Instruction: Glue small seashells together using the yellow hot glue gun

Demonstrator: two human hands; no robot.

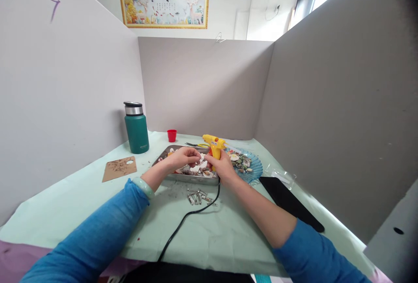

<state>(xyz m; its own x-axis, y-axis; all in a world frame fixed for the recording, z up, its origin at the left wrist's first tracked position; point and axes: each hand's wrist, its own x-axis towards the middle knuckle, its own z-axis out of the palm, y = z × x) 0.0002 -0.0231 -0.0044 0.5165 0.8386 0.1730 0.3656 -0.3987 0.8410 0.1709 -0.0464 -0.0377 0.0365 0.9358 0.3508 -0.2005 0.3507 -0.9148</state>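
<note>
My right hand [225, 169] is wrapped round the handle of a yellow hot glue gun [214, 143], whose nozzle points left and whose black cord [183, 221] runs down to the table's front edge. A clear glue stick [232, 147] pokes out of its back. My left hand [183, 158] is closed in a pinch just left of the gun; what its fingertips hold is too small to make out. Both hands are over a metal tray [192, 179] of shells and white pieces [197, 169]. Several small silver metal clips [198, 197] lie in front of the tray.
A blue plate [257, 172] of shells stands right of the tray, with a black flat board [290, 202] nearby. Yellow-handled scissors [203, 145] and a red cup [171, 136] are behind. At left are a green bottle [136, 133] and brown card [117, 169]. Grey partitions enclose the table.
</note>
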